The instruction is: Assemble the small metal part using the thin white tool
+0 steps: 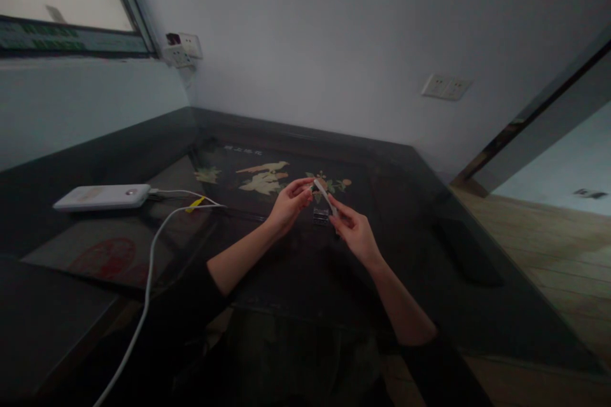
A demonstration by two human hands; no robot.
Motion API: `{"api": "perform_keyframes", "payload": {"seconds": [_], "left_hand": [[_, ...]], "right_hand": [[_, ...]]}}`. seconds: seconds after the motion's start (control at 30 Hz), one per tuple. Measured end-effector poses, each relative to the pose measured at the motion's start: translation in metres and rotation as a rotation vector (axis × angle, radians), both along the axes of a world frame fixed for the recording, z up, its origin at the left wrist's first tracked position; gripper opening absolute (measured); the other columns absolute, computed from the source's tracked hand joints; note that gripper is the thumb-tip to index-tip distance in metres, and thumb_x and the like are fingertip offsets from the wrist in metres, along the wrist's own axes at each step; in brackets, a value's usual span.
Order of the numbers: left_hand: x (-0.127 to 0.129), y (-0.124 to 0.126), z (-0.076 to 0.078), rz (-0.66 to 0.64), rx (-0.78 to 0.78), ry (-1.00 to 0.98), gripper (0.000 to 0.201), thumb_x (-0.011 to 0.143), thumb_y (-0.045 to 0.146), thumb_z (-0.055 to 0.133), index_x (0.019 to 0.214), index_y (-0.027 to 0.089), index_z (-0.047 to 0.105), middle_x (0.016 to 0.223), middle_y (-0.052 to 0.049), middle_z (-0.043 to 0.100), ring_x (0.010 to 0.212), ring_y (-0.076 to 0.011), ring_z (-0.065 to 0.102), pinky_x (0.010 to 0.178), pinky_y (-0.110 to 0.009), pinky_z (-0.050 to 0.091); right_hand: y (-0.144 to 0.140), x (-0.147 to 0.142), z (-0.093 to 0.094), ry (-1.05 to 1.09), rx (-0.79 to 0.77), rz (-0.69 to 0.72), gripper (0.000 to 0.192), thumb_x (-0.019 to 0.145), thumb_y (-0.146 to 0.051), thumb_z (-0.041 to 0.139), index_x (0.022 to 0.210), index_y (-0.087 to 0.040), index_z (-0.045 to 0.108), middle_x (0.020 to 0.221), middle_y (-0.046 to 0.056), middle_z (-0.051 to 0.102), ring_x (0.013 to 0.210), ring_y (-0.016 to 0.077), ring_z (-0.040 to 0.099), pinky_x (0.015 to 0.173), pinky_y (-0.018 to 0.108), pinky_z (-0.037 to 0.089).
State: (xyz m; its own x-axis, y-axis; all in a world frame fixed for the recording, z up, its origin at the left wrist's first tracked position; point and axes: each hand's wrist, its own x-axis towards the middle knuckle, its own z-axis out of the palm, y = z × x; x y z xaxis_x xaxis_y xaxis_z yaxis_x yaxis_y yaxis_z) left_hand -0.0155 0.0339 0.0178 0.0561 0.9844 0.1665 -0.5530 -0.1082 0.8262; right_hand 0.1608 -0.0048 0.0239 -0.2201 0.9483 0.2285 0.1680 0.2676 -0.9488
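— Dark sleeves fill the bottom of my view, and I can't see the body below them at all. What do you see past them?

— Both arms reach out over the dark table (429, 216). I'll use the painted bird picture (264, 179) on the table top as my marker.

— Where are the hands from the bird?

— Just to the right of it. My left hand (289, 203) pinches the top end of a small white strip (325, 195) with its fingertips. My right hand (356, 235) pinches the lower end. So both hands are closed on the strip, and it slants between them, up off the table.

— What is the strip?

— I can't tell. It is too small and the room is dim. Something little and see-through (321, 217) sits under it, partly hidden by the hands. I can't make that out either.

— Anything left of the bird?

— A white power bank (102, 197) lies well to the left. A white cable (151, 261) runs from it down toward me and is cut off at the bottom edge. A small yellow bit (195, 204) sits on the cable.
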Motion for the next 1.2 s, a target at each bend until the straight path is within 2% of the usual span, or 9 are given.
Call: {"api": "perform_keyframes", "payload": {"seconds": [0.2, 0.37, 0.67, 0.8, 0.97, 1.07, 1.2], "left_hand": [[-0.0011, 0.0006, 0.0003, -0.004, 0.007, -0.013, 0.041, 0.064, 0.029, 0.08, 0.1, 0.017, 0.067, 0.082, -0.001, 0.064, 0.061, -0.0054, 0.052, 0.059, -0.018, 0.042], [-0.0009, 0.0004, 0.0012, 0.002, 0.003, -0.01, 0.039, 0.064, 0.031, 0.08, 0.098, 0.017, 0.067, 0.086, -0.003, 0.066, 0.062, -0.0058, 0.053, 0.059, -0.018, 0.042], [-0.0011, 0.0015, -0.003, 0.012, 0.003, 0.008, 0.039, 0.064, 0.029, 0.08, 0.099, 0.017, 0.067, 0.077, 0.0, 0.063, 0.062, -0.0059, 0.052, 0.06, -0.019, 0.042], [-0.001, 0.0019, -0.0033, 0.018, 0.008, 0.034, 0.037, 0.066, 0.03, 0.078, 0.1, 0.017, 0.068, 0.072, 0.001, 0.06, 0.061, -0.0061, 0.052, 0.059, -0.018, 0.041], [-0.0008, 0.0012, -0.0011, 0.016, -0.002, 0.04, 0.039, 0.065, 0.03, 0.079, 0.1, 0.017, 0.067, 0.072, 0.001, 0.06, 0.062, -0.0067, 0.052, 0.059, -0.019, 0.04], [-0.0012, 0.0014, -0.0014, 0.009, 0.009, 0.023, 0.041, 0.064, 0.031, 0.079, 0.1, 0.017, 0.067, 0.072, 0.001, 0.06, 0.062, -0.0067, 0.052, 0.059, -0.019, 0.041], [-0.002, 0.0016, -0.0013, 0.009, 0.021, 0.014, 0.042, 0.063, 0.032, 0.08, 0.1, 0.017, 0.067, 0.075, 0.0, 0.061, 0.062, -0.0063, 0.052, 0.058, -0.019, 0.041]], "right_hand": [[-0.003, -0.0021, -0.0014, 0.106, -0.099, 0.102, 0.054, 0.079, -0.034, 0.066, 0.131, -0.023, 0.057, 0.065, -0.004, 0.042, 0.048, 0.0055, 0.033, 0.041, 0.019, 0.026], [-0.002, -0.0022, -0.0058, 0.215, -0.166, 0.179, 0.054, 0.077, -0.034, 0.069, 0.13, -0.027, 0.058, 0.071, -0.004, 0.043, 0.047, 0.0038, 0.032, 0.04, 0.019, 0.026], [0.0016, 0.0, -0.0052, 0.1, -0.087, 0.084, 0.055, 0.079, -0.031, 0.065, 0.133, -0.023, 0.055, 0.067, -0.004, 0.043, 0.047, 0.0045, 0.032, 0.041, 0.019, 0.025], [0.0029, 0.0016, -0.0039, -0.007, -0.01, 0.01, 0.053, 0.08, -0.03, 0.062, 0.132, -0.02, 0.057, 0.069, -0.001, 0.053, 0.048, 0.0062, 0.032, 0.041, 0.019, 0.027], [0.0017, 0.0005, -0.0022, -0.035, 0.044, -0.031, 0.05, 0.08, -0.029, 0.062, 0.129, -0.019, 0.061, 0.078, 0.005, 0.064, 0.056, 0.0114, 0.043, 0.044, 0.021, 0.033], [-0.0009, -0.0013, -0.0008, -0.017, 0.022, 0.003, 0.051, 0.08, -0.03, 0.062, 0.13, -0.02, 0.059, 0.072, 0.003, 0.06, 0.053, 0.0102, 0.04, 0.044, 0.021, 0.032], [-0.0035, -0.003, 0.0, 0.049, -0.051, 0.063, 0.053, 0.079, -0.032, 0.064, 0.131, -0.022, 0.058, 0.065, -0.003, 0.048, 0.048, 0.0059, 0.034, 0.041, 0.019, 0.028]]}}
